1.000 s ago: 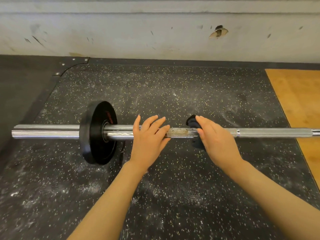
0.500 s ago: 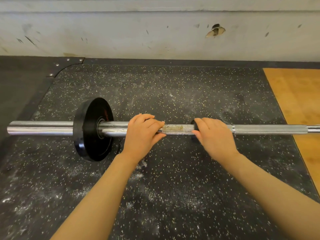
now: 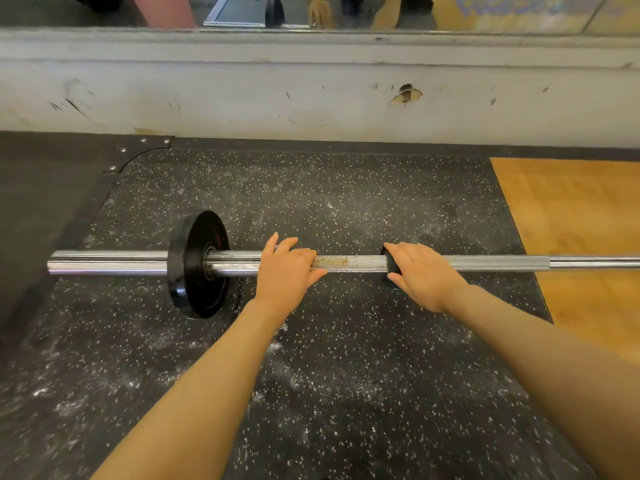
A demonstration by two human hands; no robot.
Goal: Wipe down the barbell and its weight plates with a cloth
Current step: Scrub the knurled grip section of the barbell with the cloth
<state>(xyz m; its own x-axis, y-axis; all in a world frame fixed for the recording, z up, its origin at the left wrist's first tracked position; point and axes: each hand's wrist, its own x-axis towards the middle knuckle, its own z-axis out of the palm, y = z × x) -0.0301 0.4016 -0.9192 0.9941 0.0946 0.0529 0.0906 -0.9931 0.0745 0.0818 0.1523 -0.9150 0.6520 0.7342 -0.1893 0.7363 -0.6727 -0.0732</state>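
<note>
The barbell [image 3: 349, 264] lay flat across the speckled black mat [image 3: 346, 358]. Near its left end stood one black weight plate [image 3: 197, 264], upright on the shiny sleeve. Just right of the plate, the left hand [image 3: 287, 271] rested on the bar with its fingers laid over the top. Between the hands the bar looked dull and rusty. The right hand [image 3: 420, 273] pressed a dark cloth [image 3: 390, 263] around the bar; its fingers seemed curled over it.
</note>
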